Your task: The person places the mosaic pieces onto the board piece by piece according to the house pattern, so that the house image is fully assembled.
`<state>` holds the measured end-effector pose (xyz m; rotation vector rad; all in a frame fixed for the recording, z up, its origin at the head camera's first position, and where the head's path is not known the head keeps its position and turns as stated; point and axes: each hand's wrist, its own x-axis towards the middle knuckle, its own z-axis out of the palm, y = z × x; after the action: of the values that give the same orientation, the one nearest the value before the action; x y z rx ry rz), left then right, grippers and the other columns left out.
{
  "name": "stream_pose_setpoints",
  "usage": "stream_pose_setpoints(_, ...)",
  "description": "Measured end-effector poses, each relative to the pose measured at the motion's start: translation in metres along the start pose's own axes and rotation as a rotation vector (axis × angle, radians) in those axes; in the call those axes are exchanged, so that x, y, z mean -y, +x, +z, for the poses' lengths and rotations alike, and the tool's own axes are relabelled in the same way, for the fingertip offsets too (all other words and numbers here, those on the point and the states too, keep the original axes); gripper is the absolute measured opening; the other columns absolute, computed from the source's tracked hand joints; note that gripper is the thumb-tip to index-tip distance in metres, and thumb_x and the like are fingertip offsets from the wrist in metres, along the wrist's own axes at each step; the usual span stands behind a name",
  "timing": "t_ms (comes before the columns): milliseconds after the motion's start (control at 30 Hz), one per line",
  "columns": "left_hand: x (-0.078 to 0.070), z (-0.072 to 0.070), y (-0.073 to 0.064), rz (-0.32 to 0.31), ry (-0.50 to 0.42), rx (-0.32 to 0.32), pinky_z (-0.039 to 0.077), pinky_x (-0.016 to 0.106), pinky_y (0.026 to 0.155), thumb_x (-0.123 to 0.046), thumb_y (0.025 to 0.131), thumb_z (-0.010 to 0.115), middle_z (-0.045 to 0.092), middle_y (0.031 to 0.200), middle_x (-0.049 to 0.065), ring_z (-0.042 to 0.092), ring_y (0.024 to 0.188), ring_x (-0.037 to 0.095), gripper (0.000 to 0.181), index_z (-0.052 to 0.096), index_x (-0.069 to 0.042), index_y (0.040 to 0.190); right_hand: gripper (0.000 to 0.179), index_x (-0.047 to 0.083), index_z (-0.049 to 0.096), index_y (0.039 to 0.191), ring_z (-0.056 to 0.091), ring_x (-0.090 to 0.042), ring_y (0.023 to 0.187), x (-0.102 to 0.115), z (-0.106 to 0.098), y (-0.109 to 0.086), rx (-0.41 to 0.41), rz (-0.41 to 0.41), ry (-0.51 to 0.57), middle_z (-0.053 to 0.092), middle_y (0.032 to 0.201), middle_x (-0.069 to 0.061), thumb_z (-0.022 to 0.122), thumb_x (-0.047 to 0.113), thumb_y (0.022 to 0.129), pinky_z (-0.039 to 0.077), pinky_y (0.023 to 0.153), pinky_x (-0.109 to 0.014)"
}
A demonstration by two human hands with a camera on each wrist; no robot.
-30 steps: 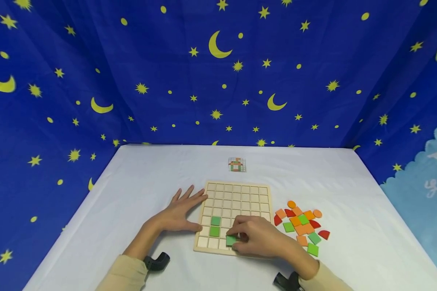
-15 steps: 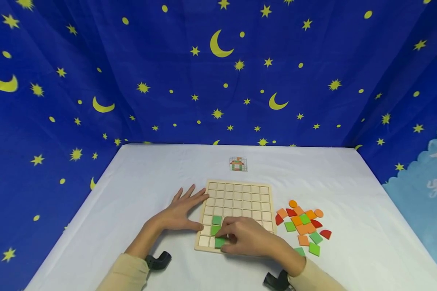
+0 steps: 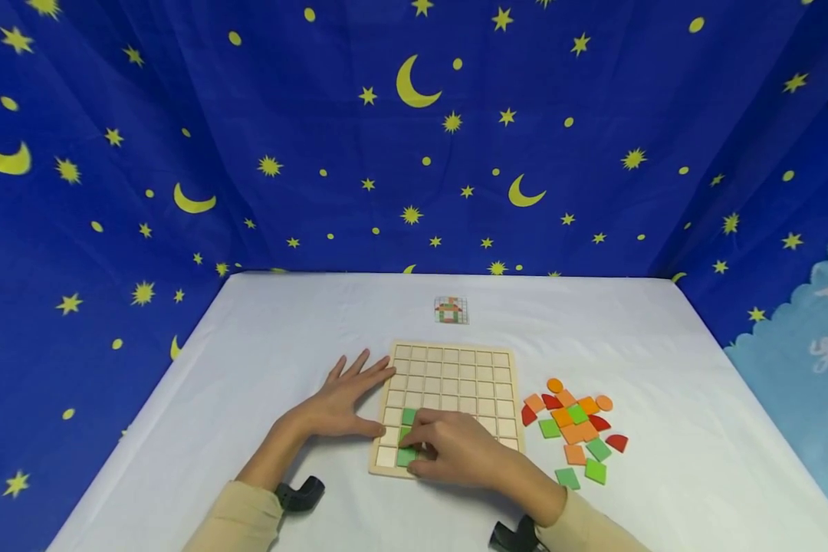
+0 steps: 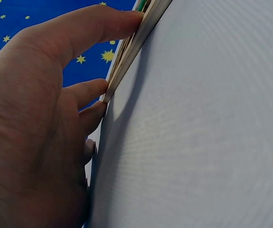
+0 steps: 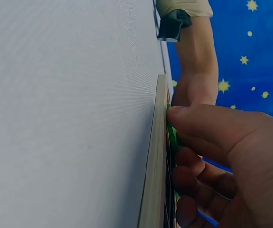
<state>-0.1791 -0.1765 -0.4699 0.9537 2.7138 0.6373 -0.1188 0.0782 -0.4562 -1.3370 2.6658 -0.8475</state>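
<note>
A light wooden grid board lies flat on the white table. In its second column from the left sit two green square tiles, the upper one a darker green than the one below, which the fingers partly hide. My right hand pinches a green square tile at the bottom row, directly under those two. In the right wrist view this tile stands slightly tilted between thumb and fingers at the board's edge. My left hand is spread, its thumb and fingertips touching the board's left edge.
Right of the board lies a loose heap of orange, red and green pieces, squares, circles and quarter-circles. A small card with a coloured grid picture lies behind the board. Blue star-patterned cloth encloses the table.
My right hand has slid left along the bottom row with the green tile, from the fourth column to the second. A green tile by the right forearm is uncovered. The left hand stays put.
</note>
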Motion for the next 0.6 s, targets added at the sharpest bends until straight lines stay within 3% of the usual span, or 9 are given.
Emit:
stream_pose_setpoints(267,-0.0018,-0.0002,0.0005,0.002,0.002,0.007,-0.006,0.053,0.112,-0.065,0.074,0.067,0.016,0.159,-0.005,-0.002,0.145,0.029,0.096,0.029,-0.025,0.153,0.037,0.021,0.071,0.117,0.038,0.007,0.062,-0.001,-0.0029,-0.0028,0.084,-0.088,-0.081,0.049,0.084,0.015,0.071,0.041,0.086,0.033,0.052,-0.01)
stream_pose_setpoints(600,-0.0017,-0.0017,-0.0005,-0.006,0.005,0.009,-0.006,0.054,0.112,-0.064,0.075,0.067,0.016,0.159,-0.004,-0.002,0.145,0.029,0.095,0.028,-0.026,0.153,0.031,0.024,0.073,0.111,0.041,0.005,0.065,-0.0017,-0.0048,-0.0046,0.066,-0.048,-0.037,0.05,0.082,0.015,0.074,0.036,0.082,0.035,0.056,-0.011)
